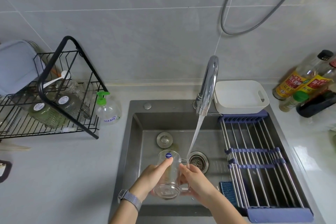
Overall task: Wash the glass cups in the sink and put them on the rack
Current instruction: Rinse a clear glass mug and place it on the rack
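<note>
Fingers [168,162] of your left hand [154,174] wrap the glass cup [170,174]; your right hand [195,178] grips its handle side. Cup held tilted over the near part of the sink [138,143], rim far, water stream [195,132] from the tap [209,85] landing at its rim. Black rack [60,96] stands far left, holding glasses.
</note>
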Action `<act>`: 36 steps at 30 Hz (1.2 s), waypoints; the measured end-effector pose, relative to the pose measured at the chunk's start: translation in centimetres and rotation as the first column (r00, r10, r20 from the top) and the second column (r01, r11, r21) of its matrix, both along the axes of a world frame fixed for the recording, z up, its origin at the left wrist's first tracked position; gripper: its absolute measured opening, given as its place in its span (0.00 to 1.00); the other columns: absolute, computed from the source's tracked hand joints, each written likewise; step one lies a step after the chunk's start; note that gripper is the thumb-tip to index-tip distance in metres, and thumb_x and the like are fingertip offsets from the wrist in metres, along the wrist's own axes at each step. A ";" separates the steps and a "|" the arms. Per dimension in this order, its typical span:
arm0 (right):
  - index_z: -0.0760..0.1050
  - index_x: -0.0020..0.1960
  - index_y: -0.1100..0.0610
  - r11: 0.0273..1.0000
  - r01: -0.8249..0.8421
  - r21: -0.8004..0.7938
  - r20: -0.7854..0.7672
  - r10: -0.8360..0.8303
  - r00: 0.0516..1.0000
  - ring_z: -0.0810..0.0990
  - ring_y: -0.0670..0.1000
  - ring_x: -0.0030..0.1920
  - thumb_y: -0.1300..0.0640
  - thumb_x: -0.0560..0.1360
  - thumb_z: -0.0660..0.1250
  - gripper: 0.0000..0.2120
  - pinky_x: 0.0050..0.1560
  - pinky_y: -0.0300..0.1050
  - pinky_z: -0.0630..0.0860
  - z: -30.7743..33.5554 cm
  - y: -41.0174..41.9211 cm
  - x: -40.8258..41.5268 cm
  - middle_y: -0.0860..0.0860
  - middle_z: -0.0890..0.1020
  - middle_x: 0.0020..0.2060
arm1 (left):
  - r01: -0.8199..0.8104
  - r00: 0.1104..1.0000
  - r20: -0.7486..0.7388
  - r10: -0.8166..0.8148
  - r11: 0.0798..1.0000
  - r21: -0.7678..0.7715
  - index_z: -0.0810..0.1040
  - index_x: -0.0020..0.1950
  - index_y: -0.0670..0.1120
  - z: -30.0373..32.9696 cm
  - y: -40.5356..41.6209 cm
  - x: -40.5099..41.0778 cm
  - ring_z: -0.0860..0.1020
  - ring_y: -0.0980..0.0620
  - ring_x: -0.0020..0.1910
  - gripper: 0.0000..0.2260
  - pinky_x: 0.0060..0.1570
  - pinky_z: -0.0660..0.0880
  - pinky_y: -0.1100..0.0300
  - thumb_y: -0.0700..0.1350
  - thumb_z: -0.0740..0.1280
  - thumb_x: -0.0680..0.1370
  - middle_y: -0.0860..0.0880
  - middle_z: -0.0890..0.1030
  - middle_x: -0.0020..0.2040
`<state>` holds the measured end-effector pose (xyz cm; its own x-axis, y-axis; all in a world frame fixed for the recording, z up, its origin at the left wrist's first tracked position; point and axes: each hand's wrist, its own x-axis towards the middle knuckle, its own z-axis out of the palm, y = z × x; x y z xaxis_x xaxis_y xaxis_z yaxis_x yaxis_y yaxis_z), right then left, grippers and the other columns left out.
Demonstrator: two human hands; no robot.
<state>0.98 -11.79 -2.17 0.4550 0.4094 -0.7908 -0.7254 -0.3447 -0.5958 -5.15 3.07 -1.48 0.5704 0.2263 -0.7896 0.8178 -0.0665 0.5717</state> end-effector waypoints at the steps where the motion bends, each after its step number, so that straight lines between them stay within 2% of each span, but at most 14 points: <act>1: 0.71 0.54 0.61 1.000 0.008 -0.002 -0.035 -0.008 0.999 0.77 0.53 0.39 0.51 0.82 0.59 0.12 0.39 0.50 0.80 0.0 0.0 0.0 0.57 0.76 0.41 | -0.014 1.000 -0.024 0.014 1.000 -0.012 0.84 0.51 0.49 -0.1 0.1 -0.1 0.82 0.49 0.48 0.40 0.43 0.75 0.59 0.81 0.59 0.61 0.51 0.79 0.45; 4: 0.71 0.57 0.63 0.999 0.028 -0.019 -0.105 -0.030 0.994 0.77 0.54 0.38 0.53 0.82 0.59 0.13 0.33 0.47 0.79 -0.2 0.1 -0.1 0.60 0.73 0.45 | -0.031 0.998 -0.065 0.026 0.996 -0.078 0.82 0.57 0.51 -0.2 0.1 -0.1 0.81 0.51 0.53 0.36 0.49 0.77 0.57 0.77 0.61 0.64 0.53 0.82 0.54; 6: 0.72 0.59 0.64 0.999 0.030 -0.033 -0.124 -0.034 0.992 0.77 0.55 0.39 0.53 0.82 0.59 0.14 0.33 0.48 0.79 -0.3 0.1 -0.2 0.60 0.73 0.46 | -0.031 0.998 -0.063 0.024 0.993 -0.118 0.80 0.53 0.55 0.4 -0.1 0.0 0.79 0.56 0.50 0.26 0.45 0.76 0.60 0.73 0.60 0.70 0.54 0.81 0.53; 8: 0.71 0.60 0.64 0.998 0.041 -0.037 -0.138 -0.046 0.989 0.77 0.56 0.40 0.53 0.82 0.59 0.14 0.35 0.49 0.80 -0.7 0.1 -0.3 0.61 0.73 0.47 | -0.021 0.997 -0.079 0.013 0.994 -0.109 0.78 0.52 0.56 0.8 -0.1 0.0 0.78 0.57 0.48 0.23 0.40 0.75 0.61 0.72 0.59 0.72 0.55 0.80 0.51; 13: 0.71 0.60 0.64 0.998 0.064 -0.018 -0.146 -0.066 0.987 0.77 0.53 0.35 0.54 0.82 0.59 0.14 0.32 0.47 0.79 -0.6 0.1 -0.1 0.59 0.72 0.41 | -0.011 0.996 -0.094 0.004 0.997 -0.071 0.77 0.52 0.56 0.7 -0.1 0.4 0.78 0.57 0.47 0.25 0.36 0.76 0.61 0.74 0.59 0.70 0.55 0.80 0.49; 17: 0.69 0.61 0.63 0.997 0.078 0.021 -0.133 -0.074 0.988 0.77 0.54 0.37 0.51 0.81 0.61 0.16 0.38 0.48 0.80 -0.4 -0.2 0.6 0.59 0.72 0.42 | 0.023 0.999 -0.023 -0.024 0.999 -0.027 0.79 0.54 0.54 0.8 -0.1 0.8 0.78 0.58 0.48 0.28 0.45 0.78 0.59 0.75 0.58 0.70 0.54 0.80 0.51; 20: 0.68 0.53 0.60 0.989 0.058 0.138 -0.076 -0.048 0.996 0.77 0.51 0.35 0.48 0.77 0.66 0.16 0.40 0.48 0.77 -0.2 -0.8 1.0 0.56 0.76 0.37 | 0.092 0.992 0.083 -0.095 0.995 0.039 0.74 0.46 0.49 0.7 -0.2 1.3 0.75 0.53 0.44 0.33 0.45 0.70 0.59 0.77 0.56 0.65 0.50 0.75 0.45; 22: 0.66 0.47 0.58 0.969 0.068 0.238 -0.012 -0.068 0.998 0.77 0.52 0.35 0.50 0.74 0.70 0.15 0.38 0.48 0.76 0.0 -1.2 1.3 0.56 0.76 0.37 | 0.102 0.980 0.169 -0.107 0.994 0.034 0.73 0.47 0.50 0.9 -0.2 1.6 0.77 0.51 0.46 0.32 0.49 0.70 0.58 0.77 0.57 0.63 0.52 0.77 0.46; 25: 0.64 0.40 0.57 0.938 0.073 0.339 0.101 -0.113 0.988 0.73 0.52 0.34 0.54 0.70 0.76 0.19 0.43 0.50 0.70 -0.4 -1.9 1.5 0.54 0.71 0.34 | 0.105 0.966 0.235 -0.104 0.994 0.007 0.76 0.56 0.52 0.9 -0.1 1.7 0.77 0.58 0.56 0.31 0.54 0.72 0.64 0.73 0.66 0.64 0.58 0.80 0.55; 28: 0.65 0.35 0.57 0.945 -0.013 0.327 0.252 -0.074 0.965 0.68 0.49 0.33 0.62 0.70 0.75 0.18 0.37 0.39 0.71 -1.1 -2.7 1.6 0.52 0.70 0.30 | 0.137 0.958 0.251 -0.142 0.990 0.040 0.71 0.62 0.57 0.7 -0.1 2.0 0.75 0.60 0.59 0.34 0.59 0.73 0.61 0.68 0.73 0.60 0.60 0.77 0.58; 31: 0.71 0.29 0.52 0.955 -0.028 0.294 0.325 -0.072 0.943 0.73 0.50 0.34 0.55 0.66 0.78 0.16 0.37 0.40 0.75 -0.6 -3.3 1.3 0.55 0.75 0.32 | 0.198 0.942 0.266 -0.205 0.979 0.055 0.68 0.64 0.57 0.3 -0.5 2.7 0.74 0.59 0.62 0.40 0.64 0.72 0.59 0.66 0.76 0.56 0.59 0.75 0.61; 33: 0.74 0.26 0.52 0.961 0.001 0.278 0.353 -0.103 0.930 0.73 0.48 0.32 0.59 0.67 0.75 0.14 0.34 0.39 0.74 -0.7 -3.9 1.4 0.52 0.77 0.29 | 0.210 0.938 0.285 -0.199 0.978 -0.008 0.67 0.67 0.55 0.4 -1.0 3.4 0.73 0.59 0.63 0.42 0.62 0.71 0.64 0.63 0.77 0.57 0.57 0.74 0.63; 35: 0.72 0.29 0.57 0.962 0.047 0.268 0.367 -0.147 0.918 0.72 0.52 0.33 0.55 0.65 0.78 0.16 0.33 0.41 0.74 -0.8 -4.4 1.6 0.55 0.77 0.29 | 0.215 0.931 0.313 -0.186 0.975 -0.059 0.65 0.71 0.52 0.5 -1.6 4.2 0.71 0.60 0.64 0.45 0.61 0.68 0.66 0.63 0.77 0.58 0.56 0.72 0.65; 36: 0.70 0.32 0.63 0.961 0.076 0.266 0.372 -0.175 0.911 0.73 0.54 0.34 0.48 0.61 0.81 0.24 0.33 0.43 0.75 -1.0 -4.6 1.8 0.58 0.77 0.30 | 0.217 0.928 0.322 -0.189 0.975 -0.055 0.65 0.72 0.52 0.3 -1.9 4.5 0.70 0.59 0.66 0.46 0.62 0.68 0.65 0.64 0.77 0.58 0.57 0.71 0.66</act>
<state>2.76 -16.43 -3.14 0.7655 0.4836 -0.4246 -0.4463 -0.0764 -0.8916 -0.64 1.19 -1.14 0.8180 0.0174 -0.5750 0.5707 -0.1500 0.8073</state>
